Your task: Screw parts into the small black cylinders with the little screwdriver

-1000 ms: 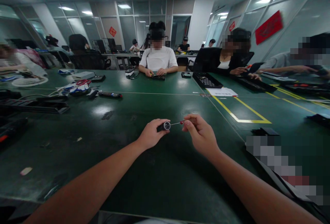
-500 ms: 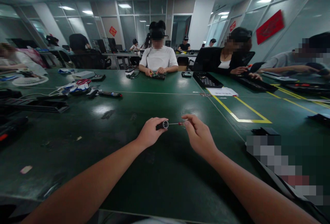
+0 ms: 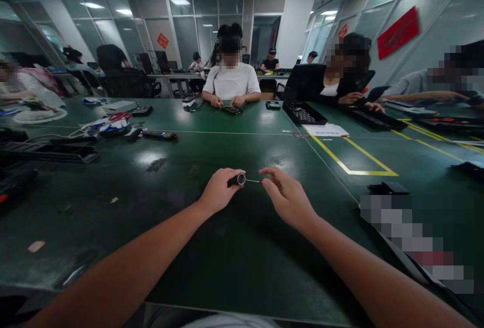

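My left hand (image 3: 218,190) is closed around a small black cylinder (image 3: 237,180) with a silver round end facing right. My right hand (image 3: 286,195) pinches a thin screwdriver (image 3: 255,181) with a red handle, its metal tip pointing into the cylinder's end. Both hands hover just above the dark green table (image 3: 234,247), close together at its middle.
A black tray (image 3: 304,114), a white paper (image 3: 325,130) and yellow tape lines (image 3: 353,159) lie at the right. Cables, scissors and black trays (image 3: 49,151) clutter the left. Other people sit working at the far side and to the right. A small black box (image 3: 387,187) lies near my right arm.
My right hand has slid left toward the cylinder, so less of the screwdriver shaft shows between the hands. The view has dipped slightly.
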The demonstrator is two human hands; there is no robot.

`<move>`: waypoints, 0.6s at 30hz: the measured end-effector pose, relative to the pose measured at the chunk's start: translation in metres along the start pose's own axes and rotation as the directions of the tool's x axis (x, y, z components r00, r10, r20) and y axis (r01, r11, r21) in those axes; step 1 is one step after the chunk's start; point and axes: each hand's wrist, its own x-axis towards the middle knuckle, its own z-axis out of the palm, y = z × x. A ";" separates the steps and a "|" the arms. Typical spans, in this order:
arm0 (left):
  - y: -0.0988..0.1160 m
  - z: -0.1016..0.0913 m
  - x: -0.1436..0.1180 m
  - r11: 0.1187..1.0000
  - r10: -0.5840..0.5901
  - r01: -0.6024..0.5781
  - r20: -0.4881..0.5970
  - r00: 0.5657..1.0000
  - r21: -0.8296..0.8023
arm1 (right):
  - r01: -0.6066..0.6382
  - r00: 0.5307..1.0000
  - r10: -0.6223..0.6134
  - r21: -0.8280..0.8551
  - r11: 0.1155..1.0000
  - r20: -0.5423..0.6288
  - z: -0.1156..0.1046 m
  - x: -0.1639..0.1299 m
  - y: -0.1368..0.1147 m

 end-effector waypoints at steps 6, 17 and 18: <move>0.001 -0.002 0.000 1.000 0.007 -0.007 0.002 1.000 0.014 | -0.040 0.999 0.040 0.006 0.999 -0.020 0.001 0.001 0.002; 0.001 -0.001 0.000 0.999 0.016 -0.017 0.008 1.000 0.033 | -0.080 0.996 0.082 0.038 0.996 -0.046 -0.001 0.006 0.010; 0.002 -0.001 0.000 0.999 0.020 -0.021 0.017 1.000 0.031 | -0.078 0.995 0.081 0.053 0.996 -0.062 -0.001 0.006 0.011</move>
